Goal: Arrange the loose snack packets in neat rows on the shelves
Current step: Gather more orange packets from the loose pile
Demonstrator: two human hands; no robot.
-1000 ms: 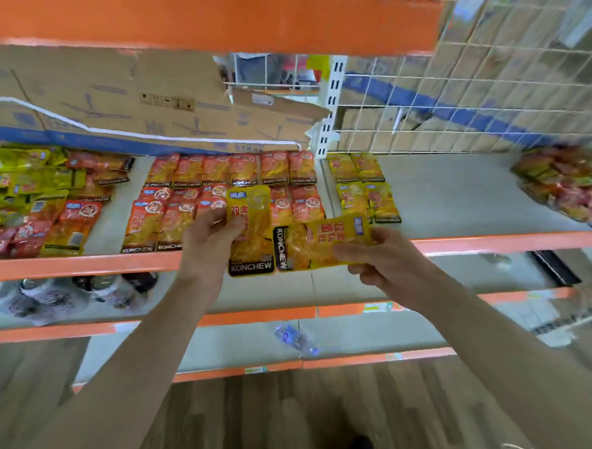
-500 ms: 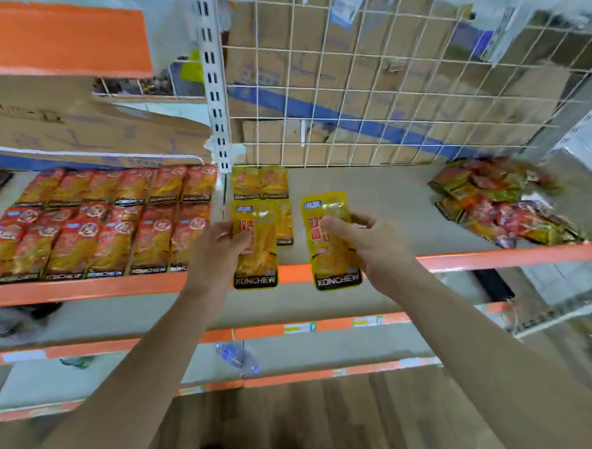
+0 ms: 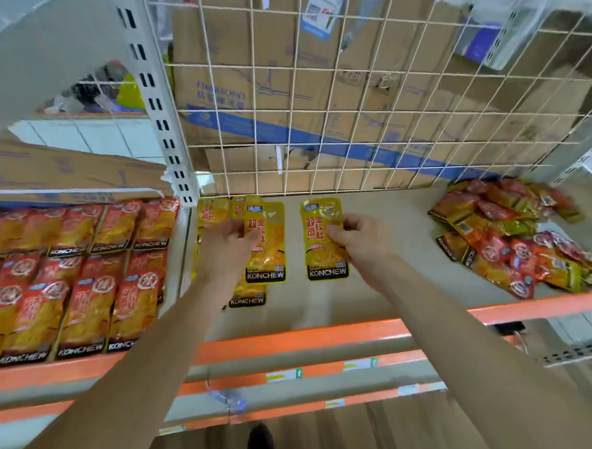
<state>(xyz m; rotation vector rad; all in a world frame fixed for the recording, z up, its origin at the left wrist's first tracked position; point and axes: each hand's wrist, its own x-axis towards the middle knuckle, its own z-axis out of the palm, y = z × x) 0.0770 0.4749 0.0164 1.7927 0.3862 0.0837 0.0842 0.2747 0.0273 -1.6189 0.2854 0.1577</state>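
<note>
My left hand [image 3: 225, 246] pinches a yellow KONCHEW packet [image 3: 267, 247] by its left side, over other yellow packets [image 3: 213, 213] lying at the left end of the grey shelf [image 3: 390, 236]. My right hand [image 3: 359, 238] pinches a second yellow packet [image 3: 322, 246] by its right edge, low over the bare shelf just right of the first. A loose heap of red and yellow packets [image 3: 513, 235] lies at the shelf's right end.
Neat rows of red-orange packets [image 3: 72, 274] fill the shelf section to the left, past a white slotted upright [image 3: 163, 114]. A wire grid [image 3: 362, 107] with cardboard boxes behind it backs the shelf. An orange rail [image 3: 316, 335] edges the front, with lower shelves beneath.
Both hands have carried their yellow packets forward from above the orange front rail onto the shelf, near the back row. The view has swung right and moved closer.
</note>
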